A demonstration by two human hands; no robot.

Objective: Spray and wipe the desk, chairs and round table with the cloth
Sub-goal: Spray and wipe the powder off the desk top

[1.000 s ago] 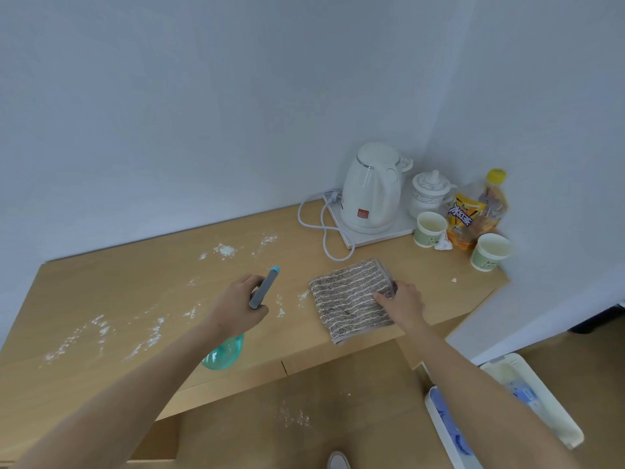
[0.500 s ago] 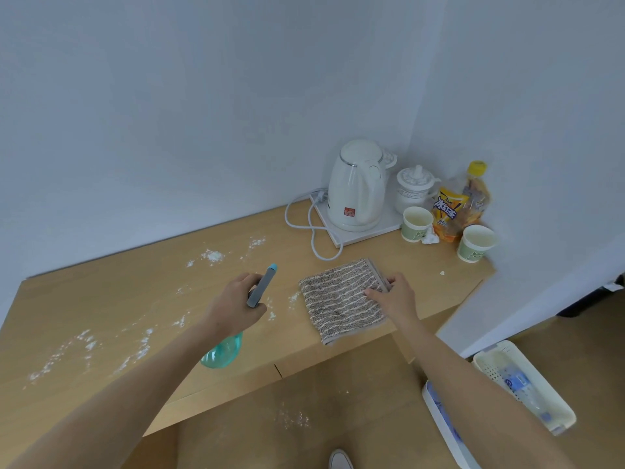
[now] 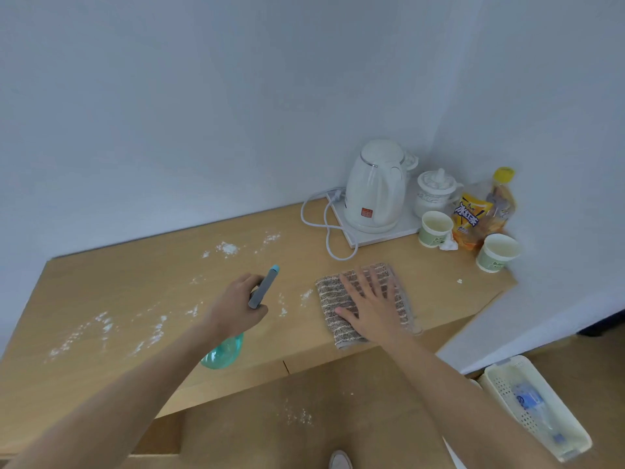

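While the right hand (image 3: 373, 308) lies flat with fingers spread on the striped cloth (image 3: 363, 304), pressing it to the wooden counter (image 3: 142, 299), the left hand (image 3: 236, 306) curls round the neck of a spray bottle (image 3: 243, 319). Both hands are thus busy: the right one released and flat, the left one grasping. The bottle's grey nozzle with its blue tip points away from the person, and its teal body hangs below the fist over the counter's near edge.

Taking the white kettle (image 3: 375, 187) as landmark, the cloth lies on the counter in front of it, toward the person, with its near end reaching the counter's front edge. The kettle stands on a white tray (image 3: 402, 228), and its cord (image 3: 321, 225) loops on the counter to the kettle's left. A lidded white jar (image 3: 436, 191) stands just right of the kettle, and farther right is a bottle of orange drink (image 3: 487, 211). Two paper cups (image 3: 436, 228) (image 3: 497, 252) stand in front of the jar and the drink bottle. White powder (image 3: 226, 248) is scattered over the counter to the left of the kettle and cloth. Well below and right of the kettle, a cream basket (image 3: 507, 390) sits on the floor.
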